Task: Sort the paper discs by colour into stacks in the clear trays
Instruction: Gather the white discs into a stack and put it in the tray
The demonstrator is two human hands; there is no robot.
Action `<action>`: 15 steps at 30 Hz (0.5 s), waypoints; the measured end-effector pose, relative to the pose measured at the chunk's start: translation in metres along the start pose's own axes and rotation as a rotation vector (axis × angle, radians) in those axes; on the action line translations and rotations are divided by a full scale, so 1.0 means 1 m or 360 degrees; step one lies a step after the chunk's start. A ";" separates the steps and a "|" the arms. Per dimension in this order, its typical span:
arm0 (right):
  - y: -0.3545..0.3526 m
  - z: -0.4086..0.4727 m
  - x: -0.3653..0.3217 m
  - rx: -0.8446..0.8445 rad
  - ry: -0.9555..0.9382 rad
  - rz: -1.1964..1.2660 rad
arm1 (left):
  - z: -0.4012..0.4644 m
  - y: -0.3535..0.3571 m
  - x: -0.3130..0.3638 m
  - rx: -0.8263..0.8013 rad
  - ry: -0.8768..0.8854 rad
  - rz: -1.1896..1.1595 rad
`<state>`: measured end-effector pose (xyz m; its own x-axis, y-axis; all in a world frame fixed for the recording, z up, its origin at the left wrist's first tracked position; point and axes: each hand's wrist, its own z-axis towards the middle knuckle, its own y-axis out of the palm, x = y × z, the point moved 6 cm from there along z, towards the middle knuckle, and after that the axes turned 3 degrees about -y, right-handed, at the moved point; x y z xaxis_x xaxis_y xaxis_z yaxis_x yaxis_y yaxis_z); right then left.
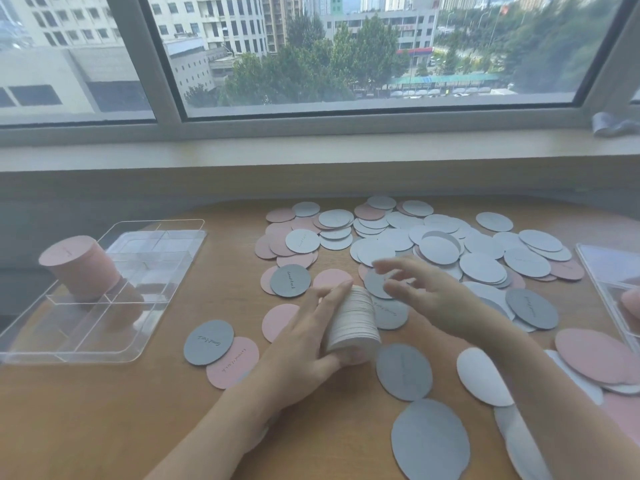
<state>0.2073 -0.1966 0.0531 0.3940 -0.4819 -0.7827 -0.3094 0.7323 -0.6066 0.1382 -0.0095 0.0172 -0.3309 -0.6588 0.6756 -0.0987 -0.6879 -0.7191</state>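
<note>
Many pink, white and grey paper discs [443, 249] lie scattered over the wooden table [104, 410]. My left hand [308, 337] grips a thick stack of white discs [355, 318], held on its side just above the table. My right hand [426, 292] hovers right beside that stack with its fingers spread, blurred, above a grey disc [375, 284]. A tall stack of pink discs [78, 268] stands in the clear tray [162, 233] at the left. A second clear tray [609, 271] shows at the right edge.
A windowsill [311, 150] and a wall run along the far side of the table. A crumpled grey cloth [613, 124] lies on the sill at the right. Large grey discs [431, 441] and a pink disc [595, 355] lie close to my forearms.
</note>
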 end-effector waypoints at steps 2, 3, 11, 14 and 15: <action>-0.012 0.022 0.001 0.0124 0.0072 -0.0165 | 0.001 -0.001 -0.001 -0.0003 0.0014 -0.0023; -0.015 0.036 0.004 0.0107 0.0127 -0.0284 | 0.001 -0.001 -0.001 -0.0004 0.0020 -0.0028; -0.009 0.128 0.053 -0.0451 0.0391 -0.1180 | 0.001 -0.002 -0.001 0.0006 0.0054 -0.0083; -0.007 0.140 0.062 -0.0524 0.0414 -0.1318 | 0.002 -0.003 -0.001 0.0009 0.0076 -0.0059; -0.007 0.142 0.063 -0.0526 0.0416 -0.1325 | 0.002 -0.003 -0.001 0.0014 0.0079 -0.0050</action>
<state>0.3569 -0.1637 0.0279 0.4045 -0.9126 -0.0602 -0.2615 -0.0523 -0.9638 0.1406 -0.0071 0.0192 -0.3738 -0.6214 0.6886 -0.1012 -0.7107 -0.6962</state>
